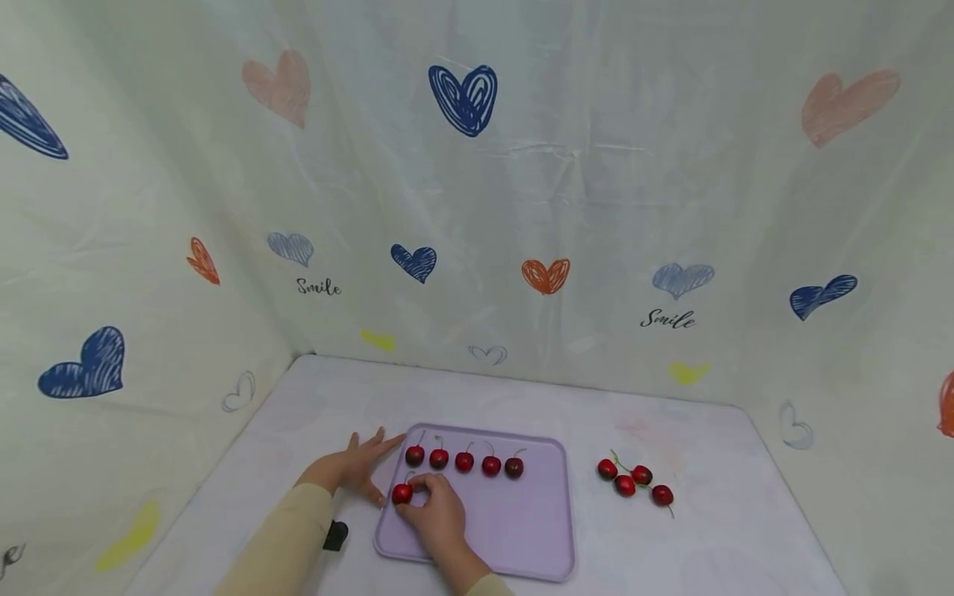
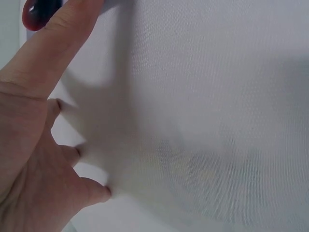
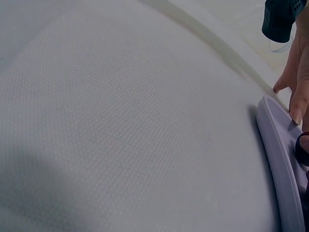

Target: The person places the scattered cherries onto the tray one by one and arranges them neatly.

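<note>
A lilac tray [image 1: 514, 530] lies on the table in the head view. Along its far side runs a row of several dark red cherries [image 1: 464, 462] with thin stems. Nearer, at the tray's left edge, my right hand [image 1: 441, 513] pinches one more cherry [image 1: 402, 494] between thumb and forefinger, over the tray. My left hand [image 1: 361, 468] is spread beside the tray's left side, fingertips at the rim. The left wrist view shows this hand [image 2: 38, 121] with fingers extended and a cherry [image 2: 36, 12] past the thumb. In the right wrist view, a cherry [image 3: 303, 150] is partly cut off.
Several loose cherries [image 1: 624, 485] with green stems lie on the white table right of the tray. A small black object [image 1: 336, 535] shows beside the left sleeve. Behind the table hangs a pale curtain [image 1: 477, 207] printed with hearts.
</note>
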Tool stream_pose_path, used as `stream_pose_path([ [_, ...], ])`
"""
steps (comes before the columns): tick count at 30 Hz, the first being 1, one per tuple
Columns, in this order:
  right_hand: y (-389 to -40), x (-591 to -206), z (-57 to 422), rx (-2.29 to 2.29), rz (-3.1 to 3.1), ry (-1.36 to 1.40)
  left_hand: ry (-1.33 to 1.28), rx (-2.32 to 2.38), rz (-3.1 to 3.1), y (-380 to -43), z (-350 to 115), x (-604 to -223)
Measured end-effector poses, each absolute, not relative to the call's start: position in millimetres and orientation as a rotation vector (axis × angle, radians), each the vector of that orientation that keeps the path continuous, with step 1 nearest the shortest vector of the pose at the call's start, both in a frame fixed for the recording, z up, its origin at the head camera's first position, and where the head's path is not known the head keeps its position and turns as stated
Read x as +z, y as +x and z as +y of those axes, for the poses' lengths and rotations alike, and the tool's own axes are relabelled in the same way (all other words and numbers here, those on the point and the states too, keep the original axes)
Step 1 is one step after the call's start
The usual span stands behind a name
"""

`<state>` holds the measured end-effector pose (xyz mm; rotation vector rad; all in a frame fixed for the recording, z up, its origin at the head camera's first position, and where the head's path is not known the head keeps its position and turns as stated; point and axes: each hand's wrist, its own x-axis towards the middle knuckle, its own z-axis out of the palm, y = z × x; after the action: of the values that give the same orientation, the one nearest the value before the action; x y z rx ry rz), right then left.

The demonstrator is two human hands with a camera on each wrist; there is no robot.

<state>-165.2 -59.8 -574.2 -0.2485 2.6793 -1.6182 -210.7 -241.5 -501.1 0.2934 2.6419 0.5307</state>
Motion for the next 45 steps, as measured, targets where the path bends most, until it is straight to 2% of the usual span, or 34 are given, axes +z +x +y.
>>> stream_pose_path([
  [15, -164.8, -577.3, -55.1, -1.607, 2.68, -0.223, 0.287, 0.452, 2.639, -212.8, -231.8, -504.1],
  [24, -164.6, -569.0, -39.4, -1.913, 2.282, -0.251, 0.262, 0.447, 2.615, -217.1, -239.6, -513.4],
  [34, -173.8, -549.5, 8.9, -1.994, 2.269, -0.311, 0.247, 0.447, 2.623, -223.9, -238.9, -511.2],
  [45, -172.8, -536.8, 79.3, -1.917, 2.429, -0.294, 0.316, 0.469, 2.631, -216.5, -242.1, -513.7],
])
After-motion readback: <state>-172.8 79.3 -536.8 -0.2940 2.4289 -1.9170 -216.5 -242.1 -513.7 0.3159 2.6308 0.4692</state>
